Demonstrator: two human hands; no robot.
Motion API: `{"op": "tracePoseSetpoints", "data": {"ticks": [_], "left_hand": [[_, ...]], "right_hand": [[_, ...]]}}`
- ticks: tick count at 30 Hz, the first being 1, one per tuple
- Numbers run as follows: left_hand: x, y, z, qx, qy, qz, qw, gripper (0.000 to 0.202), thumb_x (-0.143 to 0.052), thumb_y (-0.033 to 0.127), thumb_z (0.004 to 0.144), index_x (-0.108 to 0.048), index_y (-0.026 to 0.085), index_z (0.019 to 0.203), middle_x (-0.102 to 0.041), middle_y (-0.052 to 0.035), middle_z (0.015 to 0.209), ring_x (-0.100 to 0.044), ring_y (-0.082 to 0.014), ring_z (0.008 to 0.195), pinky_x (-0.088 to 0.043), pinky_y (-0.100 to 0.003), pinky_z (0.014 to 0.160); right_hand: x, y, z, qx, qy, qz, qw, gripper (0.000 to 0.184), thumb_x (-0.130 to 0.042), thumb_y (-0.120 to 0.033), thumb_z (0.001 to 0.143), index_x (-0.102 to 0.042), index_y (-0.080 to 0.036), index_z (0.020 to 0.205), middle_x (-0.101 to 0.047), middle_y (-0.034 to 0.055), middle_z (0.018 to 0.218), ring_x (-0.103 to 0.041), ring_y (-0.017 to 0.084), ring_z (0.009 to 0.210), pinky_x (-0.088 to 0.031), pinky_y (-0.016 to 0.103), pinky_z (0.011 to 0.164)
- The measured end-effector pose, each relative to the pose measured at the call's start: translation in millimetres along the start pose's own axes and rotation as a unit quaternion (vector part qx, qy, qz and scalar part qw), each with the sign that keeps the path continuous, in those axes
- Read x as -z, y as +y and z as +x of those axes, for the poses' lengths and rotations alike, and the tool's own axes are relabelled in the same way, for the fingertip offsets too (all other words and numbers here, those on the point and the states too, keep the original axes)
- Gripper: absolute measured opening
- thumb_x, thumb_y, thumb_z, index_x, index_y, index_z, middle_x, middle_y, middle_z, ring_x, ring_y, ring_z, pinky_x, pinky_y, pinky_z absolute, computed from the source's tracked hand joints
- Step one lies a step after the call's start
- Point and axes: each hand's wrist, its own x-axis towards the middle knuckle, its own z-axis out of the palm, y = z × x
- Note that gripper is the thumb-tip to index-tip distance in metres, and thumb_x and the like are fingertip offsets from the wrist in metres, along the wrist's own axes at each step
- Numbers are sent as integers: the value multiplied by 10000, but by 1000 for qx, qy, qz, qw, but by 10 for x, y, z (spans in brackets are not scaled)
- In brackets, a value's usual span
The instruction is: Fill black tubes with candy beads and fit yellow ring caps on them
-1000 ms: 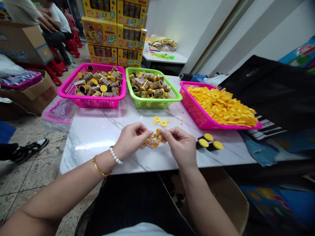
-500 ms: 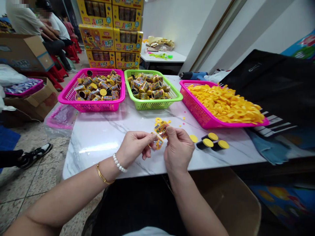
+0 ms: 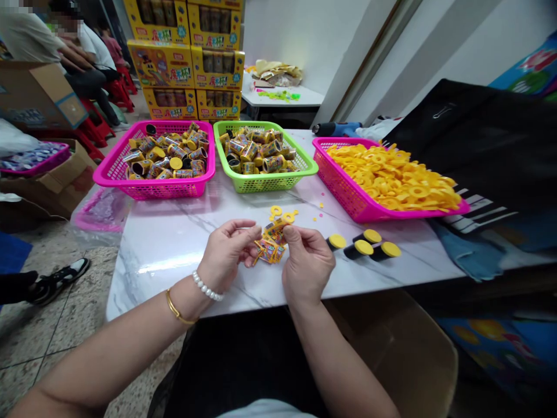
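Observation:
My right hand (image 3: 308, 264) pinches a small yellow printed label (image 3: 275, 227) between thumb and finger, just above the marble-patterned table (image 3: 169, 232). My left hand (image 3: 232, 252), wearing a pearl bracelet, is at the label's left with thumb and fingers drawn together; what it holds, if anything, is hidden. Between and below both hands lies a small pile of printed yellow labels (image 3: 270, 251). Yellow plastic rings (image 3: 275, 211) rest just behind. To the right of my right hand several black cylinders with yellow caps (image 3: 359, 249) stand on the table.
A pink basket (image 3: 156, 188) and a green basket (image 3: 274, 183) hold printed tubes. Another pink basket (image 3: 348, 194) is heaped with yellow rings. A black bag (image 3: 491, 139) and blue cloth (image 3: 472, 255) are at right. Stacked yellow boxes (image 3: 187, 64) and seated people are behind.
My left hand has drawn back slightly from the label, uncovering more of the pile beneath. The right hand keeps its pinch. The whole view has shifted a little.

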Motion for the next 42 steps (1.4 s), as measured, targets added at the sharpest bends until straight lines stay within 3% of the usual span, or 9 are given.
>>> {"op": "tracePoseSetpoints", "data": {"ticks": [6, 12, 18, 22, 27, 31, 33, 37, 42], "left_hand": [[-38, -21, -62, 33, -75, 57, 995, 432, -905, 433, 561, -710, 92, 741, -657, -42, 667, -521, -75, 470, -363, -189, 373], [-18, -32, -46, 21, -64, 51, 996, 446, -916, 452, 521, -749, 95, 728, -639, -38, 636, -515, -81, 501, -341, -195, 402], [36, 22, 7, 3, -13, 57, 998, 399, -918, 413, 518, -757, 108, 717, -566, 2, 500, -407, -42, 417, -222, -170, 371], [55, 85, 34, 51, -38, 90, 994, 381, -927, 368, 512, -743, 105, 719, -516, 26, 439, -360, -24, 367, -165, -158, 347], [84, 98, 59, 112, -76, 122, 983, 320, -863, 374, 652, -648, 137, 670, -502, 31, 392, -297, -19, 294, -120, -151, 313], [95, 108, 87, 149, -107, 116, 976, 222, -770, 304, 782, -635, 133, 734, -512, 31, 402, -314, -28, 279, -114, -137, 294], [95, 126, 115, 158, -98, 99, 978, 152, -701, 226, 838, -643, 115, 751, -491, 34, 402, -340, -32, 290, -122, -127, 286], [104, 165, 183, 176, -58, 41, 982, 149, -600, 125, 891, -634, 97, 749, -442, 53, 425, -311, -17, 292, -103, -114, 271], [135, 173, 225, 196, -83, -15, 977, 141, -585, 96, 896, -628, 80, 763, -513, 25, 546, -303, 5, 312, -99, -104, 265]], "right_hand": [[-23, 19, 32, -12, 9, -2, 1000, 312, -833, -431, 713, -647, -181, 710, -712, 16, 724, -679, 180, 715, -558, 341, 725], [2, 22, -62, -15, -23, -18, 999, 271, -820, -409, 728, -668, -185, 724, -705, 7, 718, -653, 165, 691, -540, 311, 700], [25, -31, -170, -49, -147, -119, 981, 216, -733, -364, 799, -653, -187, 705, -648, -10, 666, -569, 131, 609, -482, 258, 608], [121, -130, -110, 39, -220, -221, 949, 257, -667, -339, 864, -610, -196, 657, -594, -15, 634, -537, 128, 588, -452, 260, 597], [610, -285, 348, 264, -208, -470, 817, 271, -715, -354, 847, -734, -177, 1052, -666, 151, 1176, -605, 303, 1063, -453, 459, 965], [949, -325, 743, 221, -219, -698, 645, 287, -730, -175, 775, -745, -136, 1059, -699, 190, 1085, -575, 383, 1069, -439, 551, 926], [973, -350, 788, 206, -232, -664, 680, 218, -712, -180, 792, -751, -136, 1002, -722, 155, 940, -613, 344, 979, -465, 519, 901], [768, -415, 564, 95, -278, -287, 912, 360, -749, -401, 824, -708, -212, 1128, -731, 72, 1006, -677, 233, 869, -548, 392, 827], [442, -301, 266, -78, -319, -29, 944, 348, -826, -425, 764, -725, -228, 1032, -748, 41, 1017, -710, 198, 947, -577, 334, 878]]}}
